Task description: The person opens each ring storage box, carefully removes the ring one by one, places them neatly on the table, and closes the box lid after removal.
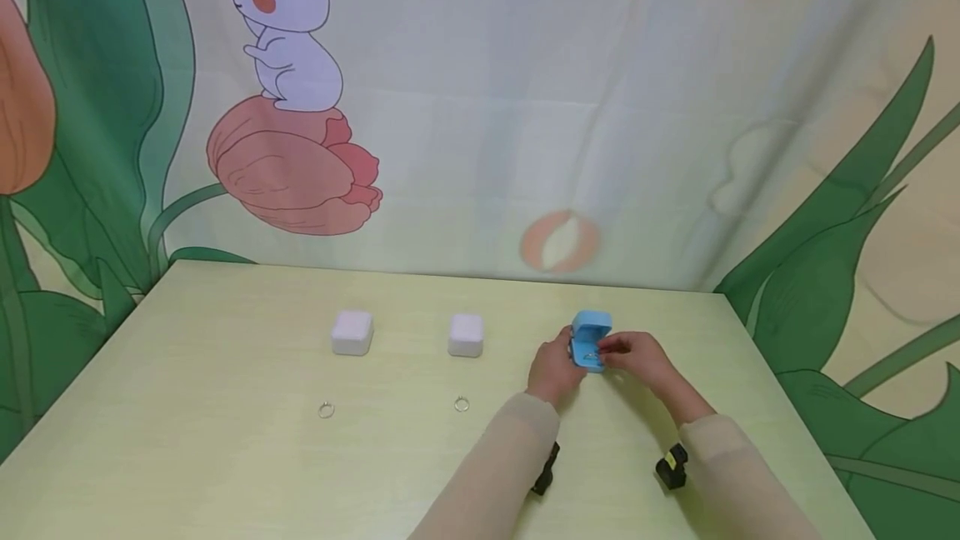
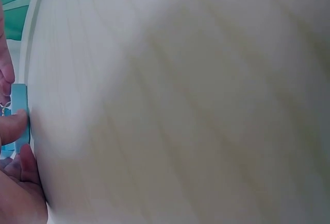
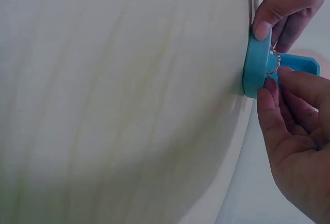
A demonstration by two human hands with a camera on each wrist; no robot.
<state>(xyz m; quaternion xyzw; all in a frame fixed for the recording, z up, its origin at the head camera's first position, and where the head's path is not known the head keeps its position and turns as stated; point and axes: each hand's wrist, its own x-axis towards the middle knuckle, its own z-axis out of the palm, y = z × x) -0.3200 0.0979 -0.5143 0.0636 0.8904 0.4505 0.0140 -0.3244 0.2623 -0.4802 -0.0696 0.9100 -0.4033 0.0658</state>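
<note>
A blue ring box (image 1: 591,332) stands with its lid raised at the right of the table. My left hand (image 1: 553,369) grips its left side, the thumb pressing on the front edge in the right wrist view. A ring (image 3: 276,62) stands partly sunk in the box's base. From the right, my right hand (image 1: 637,357) pinches this ring at its edge; other fingertips (image 3: 270,85) rest against the box. In the left wrist view only part of the blue box (image 2: 19,98) shows, at the left edge beside the fingers.
Two white ring boxes, one at the left (image 1: 352,332) and one near the middle (image 1: 467,335), stand with lids down. In front of them lie two loose rings, the left one (image 1: 326,410) and the middle one (image 1: 462,404). A printed curtain (image 1: 465,148) hangs behind the table.
</note>
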